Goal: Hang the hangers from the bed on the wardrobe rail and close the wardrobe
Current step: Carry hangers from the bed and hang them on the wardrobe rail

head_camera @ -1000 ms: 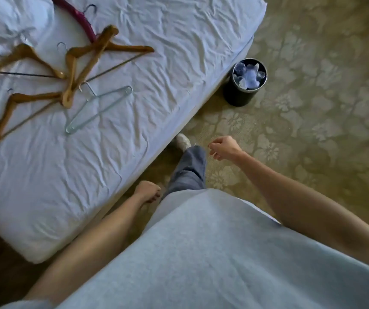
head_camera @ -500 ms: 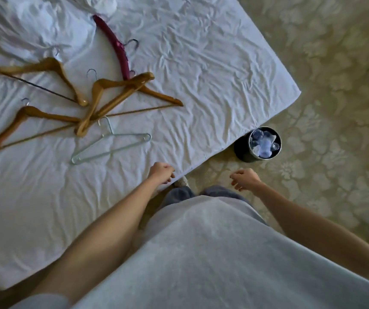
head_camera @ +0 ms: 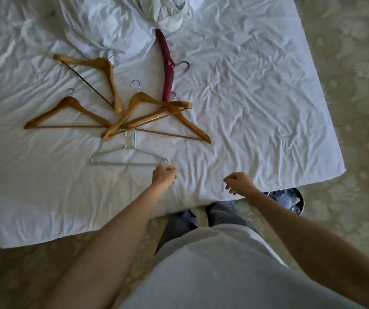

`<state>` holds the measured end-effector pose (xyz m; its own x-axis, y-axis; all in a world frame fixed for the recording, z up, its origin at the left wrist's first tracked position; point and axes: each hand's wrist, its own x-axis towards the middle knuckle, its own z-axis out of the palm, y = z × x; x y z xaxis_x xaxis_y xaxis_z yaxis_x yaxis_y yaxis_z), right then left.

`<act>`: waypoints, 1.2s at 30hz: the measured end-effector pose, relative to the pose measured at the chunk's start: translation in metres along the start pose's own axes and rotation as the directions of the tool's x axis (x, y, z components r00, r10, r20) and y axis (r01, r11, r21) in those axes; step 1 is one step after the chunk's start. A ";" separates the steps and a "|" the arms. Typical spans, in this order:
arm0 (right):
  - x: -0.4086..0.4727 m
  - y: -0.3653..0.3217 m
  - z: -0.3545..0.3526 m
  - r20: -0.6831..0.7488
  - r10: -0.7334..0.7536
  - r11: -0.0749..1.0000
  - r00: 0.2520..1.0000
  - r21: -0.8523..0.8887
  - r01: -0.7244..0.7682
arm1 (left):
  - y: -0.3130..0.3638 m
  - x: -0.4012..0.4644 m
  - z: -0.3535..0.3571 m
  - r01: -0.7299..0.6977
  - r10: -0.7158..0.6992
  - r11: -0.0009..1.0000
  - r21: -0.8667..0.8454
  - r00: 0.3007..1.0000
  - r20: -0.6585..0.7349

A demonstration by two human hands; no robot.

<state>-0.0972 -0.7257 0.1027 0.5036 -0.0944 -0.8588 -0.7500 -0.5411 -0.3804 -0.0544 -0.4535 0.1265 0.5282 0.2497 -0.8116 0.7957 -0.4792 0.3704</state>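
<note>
Several hangers lie on the white bed (head_camera: 257, 112). A thin pale green hanger (head_camera: 130, 156) is nearest me. Behind it several wooden hangers (head_camera: 147, 112) overlap in a pile, with one more wooden hanger (head_camera: 103, 70) further back. A dark red padded hanger (head_camera: 166, 70) lies at the rear, its top under a bundle of cloth. My left hand (head_camera: 163, 176) hovers loosely curled just beside the green hanger's right end, holding nothing. My right hand (head_camera: 239, 181) is over the bed's near edge, fingers loosely curled, empty. The wardrobe is out of sight.
A crumpled white pillow or sheet bundle (head_camera: 116, 25) and a pale cloth (head_camera: 168, 12) lie at the head of the bed. A black bin (head_camera: 290, 200) with clear plastic in it stands on the patterned carpet (head_camera: 357, 85) by the bed's right corner.
I have turned to face the bed and stepped closer. Both hands moved forward over the mattress, the left one reaching the green hanger's right end.
</note>
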 end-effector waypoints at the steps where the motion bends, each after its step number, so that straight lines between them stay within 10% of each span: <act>1: 0.012 -0.020 -0.006 0.012 -0.040 0.999 0.999 -0.019 0.040 | 0.011 0.014 -0.003 0.013 -0.014 1.000 -0.008 0.999 -0.038; 19: 0.229 -0.183 0.001 -0.148 -0.118 0.976 0.982 -0.198 0.087 | 0.177 0.275 -0.037 0.111 -0.169 0.978 -0.178 0.918 -0.360; 28: 0.293 -0.194 0.054 -0.100 -0.202 0.920 0.974 -0.360 0.153 | 0.151 0.388 -0.038 0.249 -0.364 0.872 -0.421 0.905 -0.219; 36: 0.261 -0.186 0.037 -0.061 -0.226 0.926 0.972 -0.323 0.196 | 0.135 0.290 -0.051 0.052 -0.248 0.855 -0.516 0.914 -0.320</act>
<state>0.1579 -0.6192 -0.0632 0.6854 -0.0198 -0.7279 -0.4578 -0.7891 -0.4096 0.2219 -0.4029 -0.0361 0.3802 0.6165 -0.6895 0.8607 0.0371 0.5077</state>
